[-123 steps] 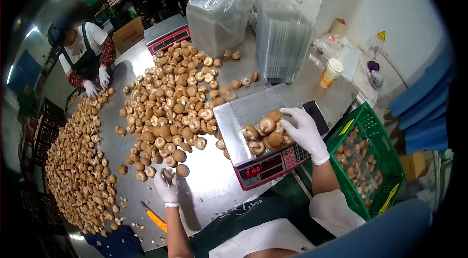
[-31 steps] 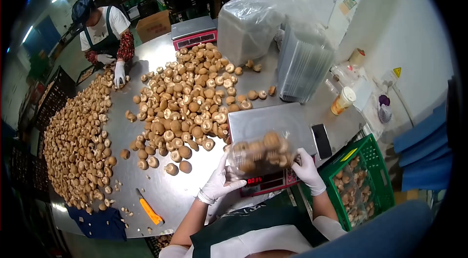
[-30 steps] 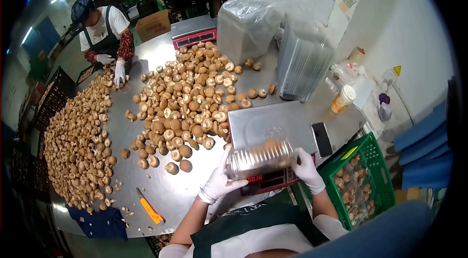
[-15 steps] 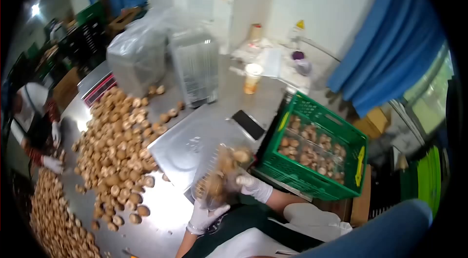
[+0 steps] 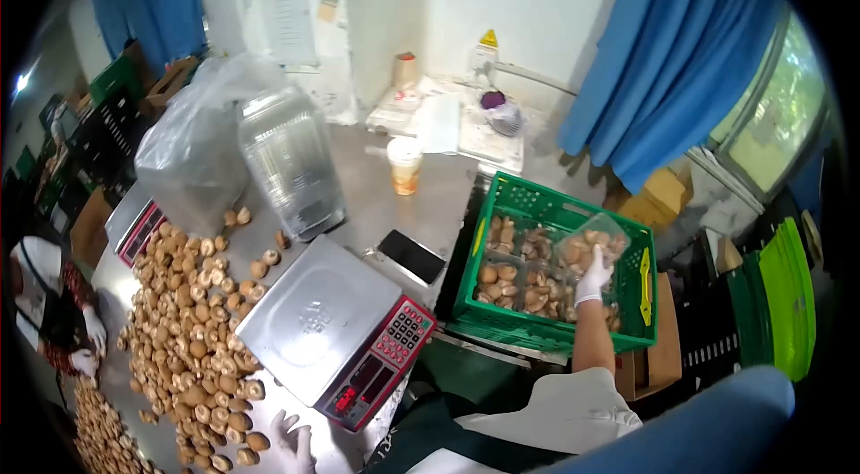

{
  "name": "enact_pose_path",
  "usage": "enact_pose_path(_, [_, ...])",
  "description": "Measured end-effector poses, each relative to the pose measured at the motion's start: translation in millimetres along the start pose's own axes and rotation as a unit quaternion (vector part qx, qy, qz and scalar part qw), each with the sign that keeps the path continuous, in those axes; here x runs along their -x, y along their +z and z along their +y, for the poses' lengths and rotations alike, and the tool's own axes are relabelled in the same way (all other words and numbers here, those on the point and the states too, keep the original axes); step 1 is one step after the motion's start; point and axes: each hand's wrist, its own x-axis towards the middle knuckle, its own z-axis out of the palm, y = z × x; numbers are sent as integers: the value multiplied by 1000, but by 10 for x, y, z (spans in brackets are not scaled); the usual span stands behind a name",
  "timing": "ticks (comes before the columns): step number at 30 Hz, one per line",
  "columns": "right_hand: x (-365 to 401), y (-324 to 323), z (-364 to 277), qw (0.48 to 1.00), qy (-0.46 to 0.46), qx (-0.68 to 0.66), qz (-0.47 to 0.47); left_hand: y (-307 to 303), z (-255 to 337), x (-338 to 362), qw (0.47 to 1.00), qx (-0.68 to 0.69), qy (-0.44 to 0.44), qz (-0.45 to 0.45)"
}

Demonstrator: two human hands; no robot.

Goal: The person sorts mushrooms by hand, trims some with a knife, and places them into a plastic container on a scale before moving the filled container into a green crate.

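My right hand (image 5: pixel 594 279), in a white glove, grips a clear plastic tray of mushrooms (image 5: pixel 582 245) inside the green crate (image 5: pixel 557 341). That tray is tilted above other filled trays (image 5: pixel 499 284) in the crate. My gloved left hand (image 5: pixel 291 443) is empty, fingers apart, low by the table edge. It is between the heap of brown mushrooms (image 5: pixel 193 322) and the digital scale (image 5: pixel 313 317). Nothing rests on the scale's metal plate, and its red display is lit.
A phone (image 5: pixel 411 257) and a paper cup (image 5: pixel 405 166) lie behind the scale. A stack of clear empty trays (image 5: pixel 291 165) stands beside a plastic bag (image 5: pixel 193 147). At far left, a co-worker's gloved hands (image 5: pixel 90 344) are near more mushrooms and a second scale (image 5: pixel 134 223).
My right hand has carried the mushroom tray from in front of my body rightward into the crate. My left hand has let go of it and moved left and down. The view has shifted.
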Motion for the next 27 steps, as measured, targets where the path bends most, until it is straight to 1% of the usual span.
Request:
enact_pose_path(1, [-157, -184, -121, 1000, -10, -5, -7, -273, -444, -142, 1000, -1, 17, 23])
enact_pose_path(2, [-351, -348, -164, 996, -59, 56, 46, -524, -861, -289, 999, -6, 25, 39])
enact_pose_path(3, [-577, -601, -224, 982, -104, 146, 57, -576, -814, -310, 998, -15, 18, 50])
enact_pose_path(4, [-610, -765, -378, 959, -146, 235, 68, -534, -670, -310, 998, -21, 6, 51])
enact_pose_path(5, [-615, -919, -567, 922, -104, 360, 99, -497, -529, -291, 998, -23, -5, 51])
enact_pose_path(6, [-471, -957, -874, 868, -59, 477, 126, -478, -443, -296, 998, -24, -13, 48])
enact_pose_path(7, [-759, -1223, -766, 862, -56, 494, 100, -444, -372, -323, 998, -24, -16, 47])
enact_pose_path(8, [-1238, -1582, -454, 860, -95, 496, 73, -423, -329, -329, 999, -22, -19, 44])
enact_pose_path(10, [-1485, -1912, -421, 821, -8, 568, -53, -369, -267, -361, 999, -15, -19, 37])
enact_pose_path(11, [-1651, -2000, -328, 787, 52, 612, -60, -337, -220, -363, 999, -11, -17, 33])
enact_pose_path(12, [-1545, -1919, -344, 786, 53, 613, -66, -319, -185, -345, 1000, -3, -13, 27])
enact_pose_path(13, [-1143, -1637, -539, 733, -9, 680, -2, -177, 115, -290, 999, -34, -22, 22])
enact_pose_path(14, [-916, -1388, -600, 671, -73, 735, 60, -83, 196, -256, 999, -30, 3, 29])
enact_pose_path(15, [-937, -1202, -490, 692, -111, 713, -6, -32, 220, -226, 998, -30, 5, 47])
enact_pose_path(16, [-750, -911, -440, 710, -192, 673, -79, 9, 215, -196, 998, -25, 12, 62])
enact_pose_path(17, [-531, -582, -418, 707, -231, 649, -160, 23, 185, -168, 997, -20, 19, 77])
enact_pose_path(18, [-392, -302, -224, 718, -315, 580, -220, 0, 133, -141, 995, -16, 27, 92])
enact_pose_path(19, [-3, 42, -246, 743, -337, 491, -304, -59, 68, -117, 995, -25, 29, 92])
enact_pose_path(20, [399, 357, -201, 745, -350, 449, -348, -27, 163, -59, 994, -37, 36, 92])
enact_pose_path(21, [631, 624, 21, 750, -293, 401, -437, -122, 41, -23, 993, -31, 61, 99])
enact_pose_path(22, [1116, 879, -132, 701, -335, 399, -488, -207, -96, -7, 990, -26, 87, 105])
enact_pose_path(23, [1456, 1076, -68, 681, -307, 388, -541, -222, -106, 51, 986, -12, 85, 144])
enact_pose_path(24, [1777, 1221, 2, 646, -373, 366, -557, -260, -83, 151, 983, -11, 87, 160])
enact_pose_path(25, [2002, 1392, 139, 597, -364, 401, -591, -309, -44, 264, 981, -31, 60, 180])
enact_pose_path(26, [2203, 1512, 239, 539, -334, 470, -614, -366, -28, 351, 978, -50, 32, 198])
enact_pose_path(27, [2377, 1587, 300, 512, -346, 503, -604, -469, -144, 420, 974, -61, 28, 218])
